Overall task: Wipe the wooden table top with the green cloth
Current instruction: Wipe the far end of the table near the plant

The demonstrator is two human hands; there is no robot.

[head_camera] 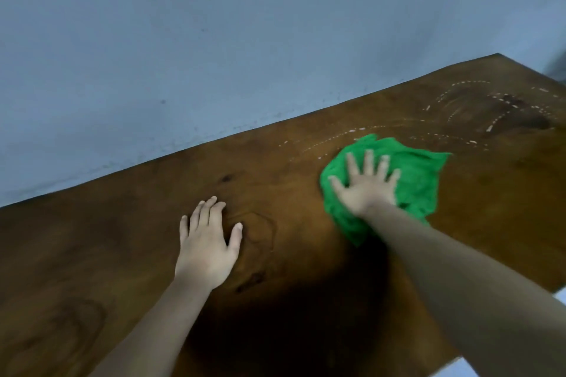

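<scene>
While the wiping stroke appears to be under way, the items stand as follows.

Wooden table top (153, 254): dark brown slab, set against a blue-grey wall (214, 40). Grain rings and knots visible. Pale dashed arcs, seemingly streaks or droplets left by wiping, curve across the far right portion.

Green cloth (419, 180): crumpled, lying flat on the table top, right of centre, just nearer than the pale arcs.

Right hand (367, 187): palm down on the cloth, fingers straight and spread, pressing rather than gripping; nothing curled round the fabric. Arm extends well forward.

Left hand (206, 248): flat on bare wood, fingers straight and close together, holding nothing; apart from the cloth, apparently bracing the body.

Step in hand, by judgement: mid-wipe, with the far right section seemingly covered and the broad near and left area showing no streaks.

Next move, by judgement: carry the cloth leftward and nearer under steady downward palm pressure, overlapping passes. Left hand lies in that path and would need lifting or shifting. Loose cloth edges may bunch under a flat palm.
</scene>
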